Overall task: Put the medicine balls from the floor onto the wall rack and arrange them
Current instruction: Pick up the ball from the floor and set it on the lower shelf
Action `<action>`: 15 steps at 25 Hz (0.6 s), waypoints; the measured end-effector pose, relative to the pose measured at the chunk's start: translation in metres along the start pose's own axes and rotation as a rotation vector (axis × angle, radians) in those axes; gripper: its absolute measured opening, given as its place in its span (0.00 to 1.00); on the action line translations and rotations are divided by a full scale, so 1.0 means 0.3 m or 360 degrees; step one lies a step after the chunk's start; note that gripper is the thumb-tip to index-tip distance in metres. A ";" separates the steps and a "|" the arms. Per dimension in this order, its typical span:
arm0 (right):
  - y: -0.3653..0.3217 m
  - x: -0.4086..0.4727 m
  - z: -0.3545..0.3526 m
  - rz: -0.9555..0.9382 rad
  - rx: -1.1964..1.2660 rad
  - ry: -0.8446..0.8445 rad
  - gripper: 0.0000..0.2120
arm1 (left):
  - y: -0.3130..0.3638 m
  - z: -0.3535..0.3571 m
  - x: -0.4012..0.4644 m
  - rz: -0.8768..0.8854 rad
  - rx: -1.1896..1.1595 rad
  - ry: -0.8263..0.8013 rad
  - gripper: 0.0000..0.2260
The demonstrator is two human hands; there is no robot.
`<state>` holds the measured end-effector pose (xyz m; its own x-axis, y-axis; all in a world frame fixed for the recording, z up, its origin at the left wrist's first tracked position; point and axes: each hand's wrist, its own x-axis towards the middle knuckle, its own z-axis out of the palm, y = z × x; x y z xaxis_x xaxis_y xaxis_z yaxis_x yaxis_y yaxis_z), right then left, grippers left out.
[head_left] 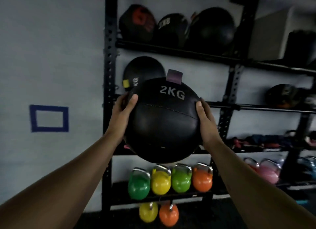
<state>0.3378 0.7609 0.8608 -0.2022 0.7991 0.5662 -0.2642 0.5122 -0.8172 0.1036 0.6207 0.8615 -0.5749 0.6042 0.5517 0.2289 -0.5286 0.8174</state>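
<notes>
**Hands and 2KG ball at rack**

Both hands clamp one black ball (162, 121) between them, arms stretched forward. Left hand (122, 115): palm pressed to the ball's left flank, thumb laid over its upper front. Right hand (207, 122): palm flat on the right flank, fingers pointing up. Hands are apart, the ball's full width between them.

Ball: stitched leather-look panels, white "2KG" print near the top, purple tab (174, 77) standing at the crown. Held in the air in front of the rack (109, 74), level with its middle rail (256, 107); whether it touches the rail cannot be told.

Just behind the left hand's fingertips: second black ball (142, 69) with a yellow tab, seated on the middle rail, partly hidden by the held ball.

Above the hands, top rail: three dark balls (172, 29) side by side, the left one with red markings, the middle one marked in KG, blurred.

Far beyond the right hand, middle rail: another dark ball (282, 95), print unreadable.

Below the hands: row of kettlebells (160, 181), green, yellow, green, orange; under that, a yellow and an orange one. Further past the right arm, pink and blue kettlebells, blurred.

Well beyond the left hand: blue tape rectangle (49, 118) on the pale wall.
</notes>
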 end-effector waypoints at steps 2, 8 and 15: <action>-0.040 0.079 -0.103 -0.0050 -0.0013 0.0033 0.31 | 0.009 0.128 0.048 0.0057 -0.0040 -0.0058 0.38; 0.035 0.348 -0.273 -0.0165 -0.0049 0.0126 0.36 | -0.091 0.403 0.259 0.0109 -0.0100 -0.0103 0.39; 0.183 0.856 -0.290 -0.0316 0.0004 0.0067 0.32 | -0.230 0.628 0.714 0.0250 -0.0054 -0.0039 0.40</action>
<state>0.3533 1.0218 0.9520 -0.1065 0.6950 0.7110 -0.2972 0.6602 -0.6898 0.1126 0.8989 0.9545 -0.5145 0.5266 0.6767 0.2875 -0.6375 0.7148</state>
